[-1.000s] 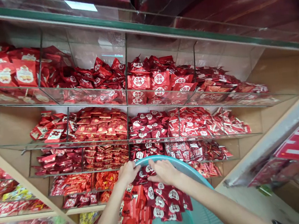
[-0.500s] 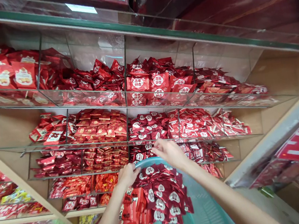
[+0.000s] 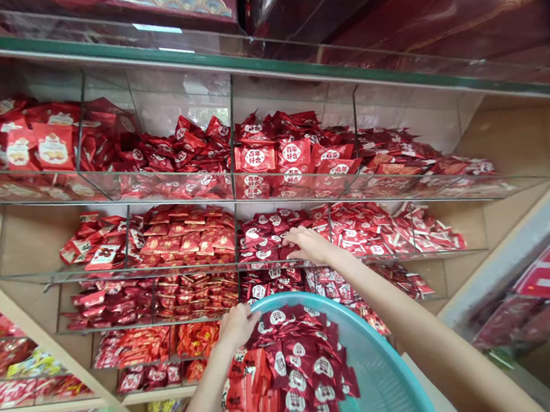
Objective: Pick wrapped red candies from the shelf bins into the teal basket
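Note:
My left hand (image 3: pixel 239 328) is closed around the left rim of a teal plastic basket (image 3: pixel 399 357). Inside the basket lie a pile of dark red packets (image 3: pixel 296 364) with white round labels and a stack of bright red packets (image 3: pixel 248 389) with black lettering. Fingers partly stretched and slightly curled, my right hand (image 3: pixel 308 244) hovers over a shelf compartment of similar dark red packets (image 3: pixel 271 227). Nothing shows between its fingers, and the fingertips are at or just in front of those packets.
Glass dividers and a glass front lip (image 3: pixel 164 269) edge each shelf. Other compartments hold gold-printed red packets (image 3: pixel 187 238) and red-and-white packets (image 3: pixel 356 227). A thick glass shelf (image 3: pixel 191 59) with dark red boxes runs overhead. Wooden uprights (image 3: pixel 37 326) stand at the sides.
My right hand has moved up from above the basket rim to the dark red packets on the shelf, its fingers loosening. My left hand stays on the rim. The view has shifted slightly.

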`<state>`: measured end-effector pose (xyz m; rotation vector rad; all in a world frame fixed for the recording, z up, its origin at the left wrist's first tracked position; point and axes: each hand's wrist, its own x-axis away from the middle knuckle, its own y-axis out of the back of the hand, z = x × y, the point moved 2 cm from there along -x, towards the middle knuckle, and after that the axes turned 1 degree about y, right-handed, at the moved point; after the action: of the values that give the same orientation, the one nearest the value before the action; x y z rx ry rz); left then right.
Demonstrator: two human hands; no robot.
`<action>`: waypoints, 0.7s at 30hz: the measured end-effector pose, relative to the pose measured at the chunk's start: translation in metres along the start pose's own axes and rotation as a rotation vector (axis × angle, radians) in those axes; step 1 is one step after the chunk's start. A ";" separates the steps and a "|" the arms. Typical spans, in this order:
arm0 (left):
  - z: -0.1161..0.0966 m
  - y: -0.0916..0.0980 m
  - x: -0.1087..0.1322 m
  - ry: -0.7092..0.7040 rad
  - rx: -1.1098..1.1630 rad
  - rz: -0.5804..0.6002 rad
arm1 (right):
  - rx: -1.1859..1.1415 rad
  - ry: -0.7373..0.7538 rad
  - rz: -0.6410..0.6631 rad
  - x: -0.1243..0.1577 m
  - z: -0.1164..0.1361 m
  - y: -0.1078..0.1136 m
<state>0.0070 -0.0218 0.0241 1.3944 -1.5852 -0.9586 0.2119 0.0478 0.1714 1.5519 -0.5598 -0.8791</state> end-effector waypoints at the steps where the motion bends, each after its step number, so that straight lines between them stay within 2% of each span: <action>1: 0.000 0.000 0.000 -0.002 0.001 0.001 | 0.010 0.015 -0.008 0.001 0.000 0.000; 5: -0.001 0.001 0.002 -0.007 -0.003 0.013 | 0.007 0.043 -0.057 0.006 -0.003 0.002; 8: -0.002 0.002 0.003 -0.002 -0.009 0.019 | -0.067 0.042 -0.155 0.017 0.001 0.013; 11: -0.003 0.003 0.003 0.002 -0.021 0.023 | -0.236 0.018 -0.318 0.037 0.016 0.026; 13: -0.004 0.003 0.003 0.010 -0.022 0.024 | -0.442 -0.066 -0.409 0.054 0.031 0.027; 15: -0.004 0.003 0.003 0.022 -0.007 0.034 | -0.746 -0.207 -0.429 0.073 0.049 0.014; 16: -0.004 0.003 0.003 0.027 0.003 0.042 | -0.935 -0.275 -0.398 0.082 0.059 0.002; 18: -0.004 0.002 0.003 0.031 0.017 0.045 | -1.319 -0.405 -0.261 0.102 0.079 -0.029; 20: -0.003 0.001 0.002 0.027 0.013 0.029 | -1.588 -0.594 -0.082 0.120 0.092 -0.064; 21: -0.002 0.001 0.002 0.022 0.003 0.015 | -1.693 -0.687 -0.038 0.128 0.096 -0.080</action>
<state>0.0088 -0.0233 0.0260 1.3885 -1.5798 -0.9296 0.2024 -0.0958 0.0645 -0.2959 -0.0767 -1.3347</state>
